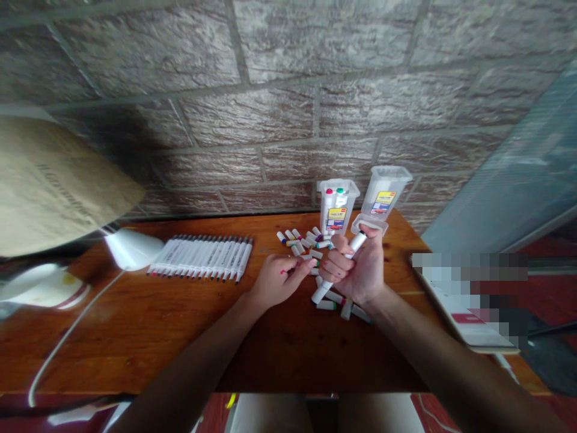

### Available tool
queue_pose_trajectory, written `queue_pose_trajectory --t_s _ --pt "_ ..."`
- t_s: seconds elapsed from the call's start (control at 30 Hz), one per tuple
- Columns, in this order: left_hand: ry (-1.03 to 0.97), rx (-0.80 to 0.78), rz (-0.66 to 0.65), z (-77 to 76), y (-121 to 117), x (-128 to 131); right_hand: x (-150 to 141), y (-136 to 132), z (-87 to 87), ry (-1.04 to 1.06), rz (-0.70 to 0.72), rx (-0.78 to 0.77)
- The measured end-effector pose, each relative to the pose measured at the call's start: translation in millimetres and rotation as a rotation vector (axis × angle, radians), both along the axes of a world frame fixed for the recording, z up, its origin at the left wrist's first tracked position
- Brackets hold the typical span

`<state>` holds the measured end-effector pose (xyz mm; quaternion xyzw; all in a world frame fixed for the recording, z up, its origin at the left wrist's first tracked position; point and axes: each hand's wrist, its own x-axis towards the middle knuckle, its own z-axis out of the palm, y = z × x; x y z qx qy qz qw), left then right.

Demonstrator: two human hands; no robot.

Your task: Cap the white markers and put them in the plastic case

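we are gripping a white marker (321,293) in our right hand (363,273), curled firmly around it, its lower end slanting out below the fist; just left, our left hand (277,281) is half curling, its hold unclear.

Both forearms (202,350) were bare; a small red mark (283,272) sat behind the left fingers (302,272); the legwear (271,414) was pale.

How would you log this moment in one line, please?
right hand: gripping white marker | left hand: beside scattered white pieces | table: marker row at left, two clear containers at back
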<state>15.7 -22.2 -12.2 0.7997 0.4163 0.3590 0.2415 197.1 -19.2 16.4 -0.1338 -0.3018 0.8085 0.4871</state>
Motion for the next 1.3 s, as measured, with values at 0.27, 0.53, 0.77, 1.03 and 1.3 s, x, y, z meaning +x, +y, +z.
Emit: queue_pose_trajectory --t_s 0.27,0.53,0.77,1.03,1.3 --pt "0.017 -0.002 -0.026 -1.6 0.6 -0.7 1.2 6.1 -3.8 0.000 -0.025 -0.023" --pt "0.047 0.060 -0.021 -2.2 0.3 0.3 -2.8 1.1 1.5 0.017 0.046 -0.035" --pt "0.028 0.116 -0.028 -6.5 2.8 -0.2 -2.3 -0.1 -1.2 0.108 0.101 -0.060" --pt "-0.048 0.133 -0.073 -2.3 1.1 -0.9 -6.8 -1.2 0.4 0.113 0.083 -0.061" --pt "0.014 0.182 -0.086 -2.4 1.1 -0.2 -3.0 1.5 -1.9 0.197 0.192 -0.085"
